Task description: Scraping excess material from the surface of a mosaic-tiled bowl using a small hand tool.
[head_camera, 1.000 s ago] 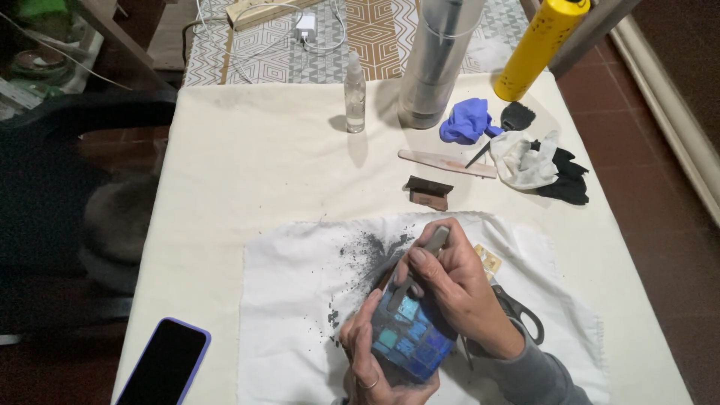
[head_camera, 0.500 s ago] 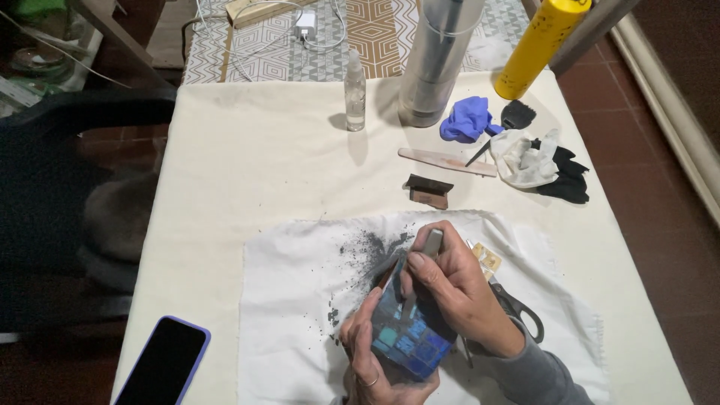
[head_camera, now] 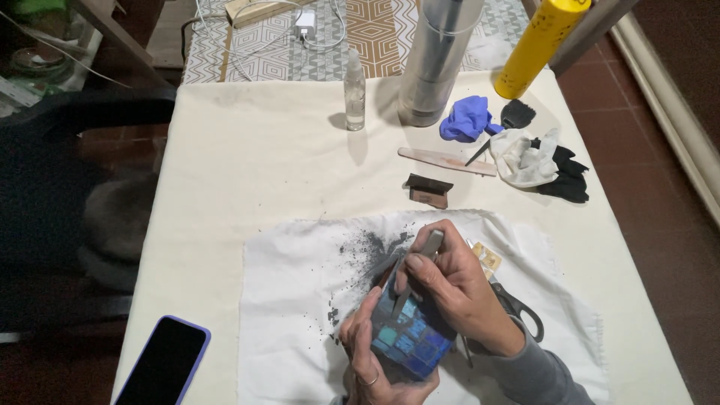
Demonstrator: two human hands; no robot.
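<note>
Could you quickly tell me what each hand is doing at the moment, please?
Left hand: closed around a small block covered in blue mosaic tiles.
Right hand: closed on a thin grey metal tool, its tip on the tiles.

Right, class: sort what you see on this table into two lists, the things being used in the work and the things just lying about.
In use:
left hand holding the blue mosaic block
right hand holding the grey scraping tool
white cloth with dark dust

Lying about:
phone
scissors
small spray bottle
yellow can
blue glove
wooden stick
</note>
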